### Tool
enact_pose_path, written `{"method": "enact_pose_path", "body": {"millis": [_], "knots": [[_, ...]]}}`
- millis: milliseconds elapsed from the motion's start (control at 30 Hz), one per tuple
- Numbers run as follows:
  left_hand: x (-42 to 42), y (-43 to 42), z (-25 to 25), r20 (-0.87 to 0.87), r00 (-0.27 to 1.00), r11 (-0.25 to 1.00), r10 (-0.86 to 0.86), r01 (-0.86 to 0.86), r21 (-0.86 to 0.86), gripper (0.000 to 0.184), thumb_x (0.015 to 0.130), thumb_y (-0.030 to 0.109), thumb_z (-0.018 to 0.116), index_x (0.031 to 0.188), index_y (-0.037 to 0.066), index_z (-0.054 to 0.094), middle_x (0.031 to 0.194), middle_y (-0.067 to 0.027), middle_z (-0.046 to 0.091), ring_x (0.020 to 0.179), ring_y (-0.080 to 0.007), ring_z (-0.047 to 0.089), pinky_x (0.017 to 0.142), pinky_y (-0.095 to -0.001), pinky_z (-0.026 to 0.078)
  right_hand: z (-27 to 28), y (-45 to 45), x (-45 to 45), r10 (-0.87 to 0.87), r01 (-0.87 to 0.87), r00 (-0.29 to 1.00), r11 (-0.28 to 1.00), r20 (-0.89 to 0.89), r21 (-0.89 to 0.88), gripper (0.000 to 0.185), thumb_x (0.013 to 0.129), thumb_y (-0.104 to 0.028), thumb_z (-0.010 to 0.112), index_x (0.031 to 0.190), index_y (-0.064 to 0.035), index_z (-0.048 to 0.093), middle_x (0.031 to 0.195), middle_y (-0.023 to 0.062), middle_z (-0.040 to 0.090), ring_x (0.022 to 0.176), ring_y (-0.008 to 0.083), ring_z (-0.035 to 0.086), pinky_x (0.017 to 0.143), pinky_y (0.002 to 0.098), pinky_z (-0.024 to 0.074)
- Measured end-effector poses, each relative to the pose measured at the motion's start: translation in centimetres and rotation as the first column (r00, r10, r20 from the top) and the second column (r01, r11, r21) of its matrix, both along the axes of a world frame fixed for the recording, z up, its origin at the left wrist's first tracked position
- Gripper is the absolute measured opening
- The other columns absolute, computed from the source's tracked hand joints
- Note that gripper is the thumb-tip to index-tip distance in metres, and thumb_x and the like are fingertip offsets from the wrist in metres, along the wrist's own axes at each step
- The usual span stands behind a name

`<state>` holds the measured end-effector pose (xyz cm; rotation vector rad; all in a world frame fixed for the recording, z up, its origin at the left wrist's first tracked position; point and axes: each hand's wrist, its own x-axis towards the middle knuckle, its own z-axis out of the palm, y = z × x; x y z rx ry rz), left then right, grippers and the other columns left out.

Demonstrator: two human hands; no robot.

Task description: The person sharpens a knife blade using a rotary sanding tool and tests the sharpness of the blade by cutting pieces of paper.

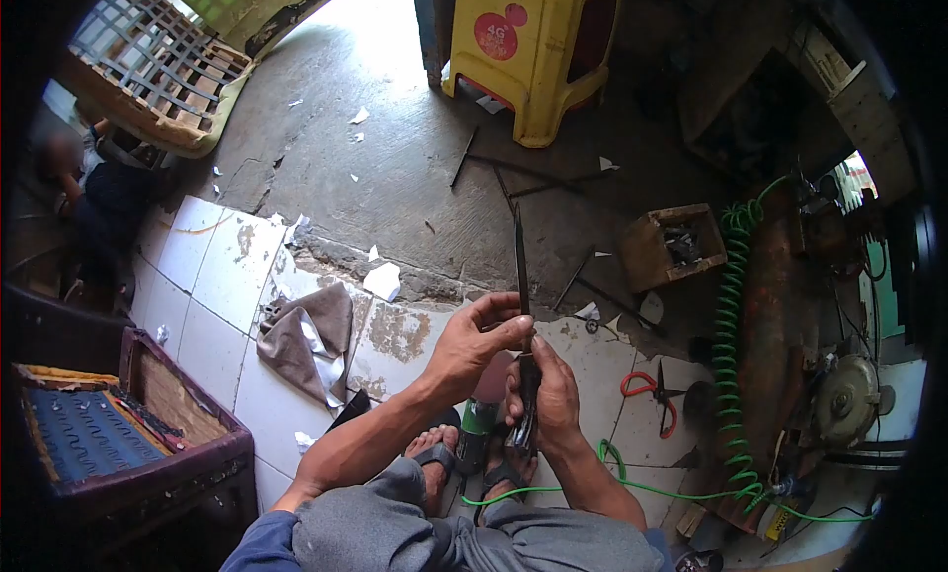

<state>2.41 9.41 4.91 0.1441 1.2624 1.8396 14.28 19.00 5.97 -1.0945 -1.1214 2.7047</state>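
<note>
Head view: slender-bladed hand tool (522, 261), centre frame, pointing up-frame; right hand (555, 399), fingers round handle; left hand (479, 340), fingers pinching blade base.

Cloth (286, 347) lies left of the tool (523, 281), scissors (662, 390) right.

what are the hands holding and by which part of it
A slim, pointed tool: right hand around its handle; left hand seems to pinch the shaft's base.

Stretches 2 bare forearms (370, 424) forward, angled inward. Pinches with thumb and fingertips of left hand (486, 333); curls right hand (555, 399) into a grip nearer the body, thumb extended forward.
</note>
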Motion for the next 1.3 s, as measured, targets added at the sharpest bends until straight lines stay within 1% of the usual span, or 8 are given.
{"method": "enact_pose_path", "body": {"millis": [167,233,433,600,700,1000,1233,1300], "knots": [[-0.2,-0.1,0.0,-0.073,0.997,0.995,-0.013,0.006,-0.096,0.043,0.096,0.019,0.077,0.128,-0.006,0.064,0.112,-0.0110,0.072,0.099,-0.0146,0.067,0.089,-0.0304,0.054,-1.4,-0.4,0.0,-0.023,0.034,0.997,0.989,-0.077,0.144,0.027,0.112,-0.034,0.049,0.111,-0.0091,0.057,0.072,0.0026,0.060,0.045,0.0106,0.054,0.040,0.0258,0.0479],[-0.1,-0.2,0.3,-0.039,0.999,0.992,0.028,-0.033,-0.121,0.037,0.096,0.017,0.077,0.122,-0.007,0.068,0.106,-0.0111,0.075,0.092,-0.0135,0.069,0.087,-0.0294,0.056,-1.3,-0.4,0.0,-0.023,0.034,0.996,0.991,-0.088,0.127,0.026,0.112,-0.034,0.049,0.108,-0.0096,0.056,0.072,0.0026,0.060,0.045,0.0104,0.054,0.040,0.0255,0.0478],[-0.2,-0.2,-0.5,0.076,0.995,0.993,0.072,-0.065,-0.095,0.034,0.095,0.013,0.077,0.120,-0.008,0.069,0.104,-0.0121,0.076,0.086,-0.0142,0.071,0.080,-0.0270,0.058,-0.7,-0.4,-0.1,-0.029,0.035,0.997,0.995,-0.076,0.089,0.024,0.111,-0.034,0.050,0.106,-0.0109,0.055,0.073,0.0026,0.060,0.046,0.0106,0.055,0.040,0.0256,0.0482],[-0.6,-0.4,-1.6,0.098,0.991,0.995,0.092,-0.088,-0.044,0.032,0.094,0.012,0.077,0.118,-0.008,0.069,0.102,-0.0127,0.076,0.086,-0.0163,0.072,0.081,-0.0285,0.059,-0.7,-0.6,-0.2,-0.038,0.045,0.997,0.994,-0.071,0.100,0.028,0.111,-0.034,0.051,0.106,-0.0079,0.060,0.072,0.0012,0.059,0.048,0.0090,0.054,0.043,0.0250,0.0467],[-1.1,-0.4,-1.7,0.105,0.990,0.994,0.097,-0.092,-0.052,0.030,0.094,0.012,0.078,0.115,-0.008,0.070,0.101,-0.0129,0.076,0.086,-0.0172,0.073,0.082,-0.0295,0.059,-1.2,-0.5,-0.2,-0.015,0.024,0.995,0.995,-0.096,0.096,0.022,0.111,-0.032,0.051,0.105,-0.0112,0.057,0.073,0.0021,0.060,0.048,0.0104,0.055,0.041,0.0259,0.0479],[-2.4,-0.3,-1.1,0.121,0.981,0.988,0.151,-0.145,-0.053,0.027,0.093,0.013,0.079,0.110,-0.007,0.071,0.099,-0.0132,0.076,0.088,-0.0193,0.074,0.086,-0.0312,0.060,-0.9,-0.4,-0.4,-0.001,0.009,0.998,0.991,-0.064,0.132,0.028,0.111,-0.036,0.053,0.104,-0.0105,0.059,0.072,0.0011,0.061,0.049,0.0089,0.056,0.042,0.0248,0.0479],[-3.3,-0.7,-1.4,0.062,0.983,0.984,0.174,-0.170,-0.061,0.027,0.098,0.016,0.074,0.110,-0.007,0.070,0.101,-0.0146,0.076,0.092,-0.0213,0.074,0.091,-0.0329,0.060,-1.2,1.0,0.6,0.160,-0.156,0.986,0.983,-0.036,0.100,0.041,0.110,-0.041,0.054,0.114,-0.0016,0.063,0.072,0.0011,0.060,0.054,0.0091,0.057,0.049,0.0251,0.0514],[-3.3,-0.7,-1.7,0.018,0.956,0.956,0.294,-0.294,-0.015,0.026,0.098,0.017,0.074,0.109,-0.006,0.071,0.101,-0.0145,0.076,0.092,-0.0218,0.074,0.091,-0.0333,0.060,-1.6,1.3,1.1,0.190,-0.189,0.982,0.979,-0.003,0.079,0.043,0.109,-0.042,0.054,0.115,0.0001,0.063,0.073,0.0016,0.060,0.056,0.0096,0.058,0.051,0.0259,0.0525]]}}
